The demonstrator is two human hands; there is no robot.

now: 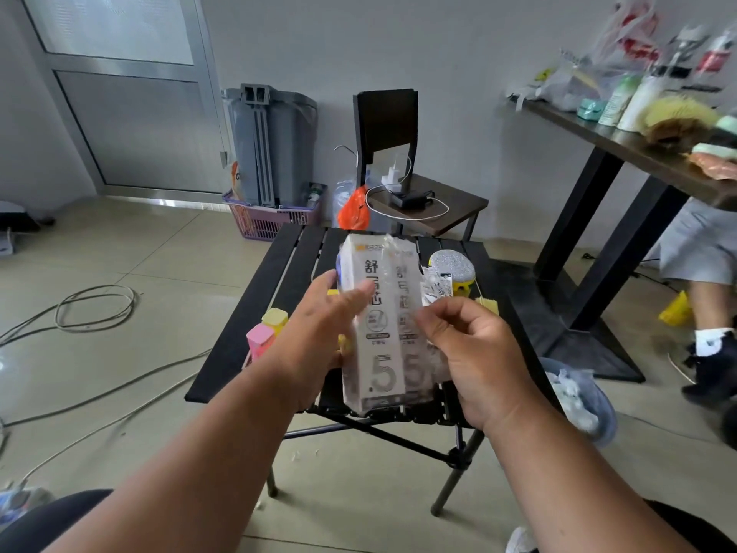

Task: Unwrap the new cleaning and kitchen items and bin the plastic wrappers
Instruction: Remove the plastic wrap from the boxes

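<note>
The left hand (319, 333) grips the left edge of the white pack (377, 325), thumb across its front, holding it upright above the centre of the black tabletop (255, 313). The right hand (474, 353), at 3 o'clock of the pack, pinches its clear plastic wrapper (428, 297). A scrub pad (452, 269) lies on the tabletop at 1 o'clock.

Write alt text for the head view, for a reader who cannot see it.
Left hand holds a white plastic-wrapped pack above a black slatted table while the right hand pinches its clear wrapper. A scrubber lies behind.
</note>
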